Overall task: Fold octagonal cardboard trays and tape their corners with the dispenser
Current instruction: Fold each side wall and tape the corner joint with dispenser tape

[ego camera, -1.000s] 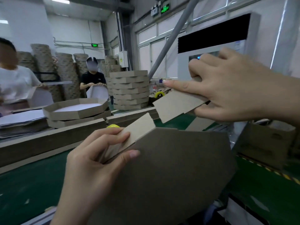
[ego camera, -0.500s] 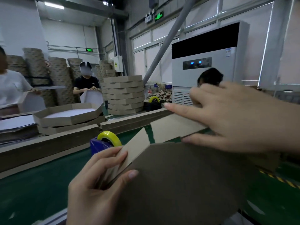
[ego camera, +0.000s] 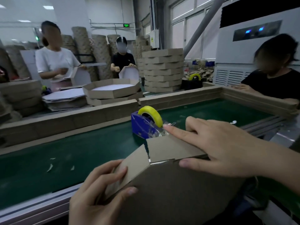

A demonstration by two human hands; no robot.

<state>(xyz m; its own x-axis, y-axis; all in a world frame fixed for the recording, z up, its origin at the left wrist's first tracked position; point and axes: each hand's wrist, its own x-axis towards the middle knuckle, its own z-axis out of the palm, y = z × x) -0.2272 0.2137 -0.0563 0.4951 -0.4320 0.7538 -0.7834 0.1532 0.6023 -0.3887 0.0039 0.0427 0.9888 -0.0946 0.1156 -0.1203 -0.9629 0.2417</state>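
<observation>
Your left hand (ego camera: 100, 192) is gripping the tray (ego camera: 178, 192) by one flap (ego camera: 129, 164), fingers (ego camera: 113, 174) curled round it. Your right hand (ego camera: 219, 148) is pressing the tray's top edge with nearly straight fingers, its forefinger (ego camera: 178, 132) touching the dispenser (ego camera: 142, 125) just beyond on the bench (ego camera: 65, 151).

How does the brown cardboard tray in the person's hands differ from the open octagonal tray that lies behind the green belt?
The held brown cardboard tray is tilted, brown underside toward the camera; the open octagonal tray behind the green belt lies flat on another tray, white inside up. The held tray's corner gapes between two flaps; the far tray's visible corners look closed. Both are brown cardboard outside.
</observation>
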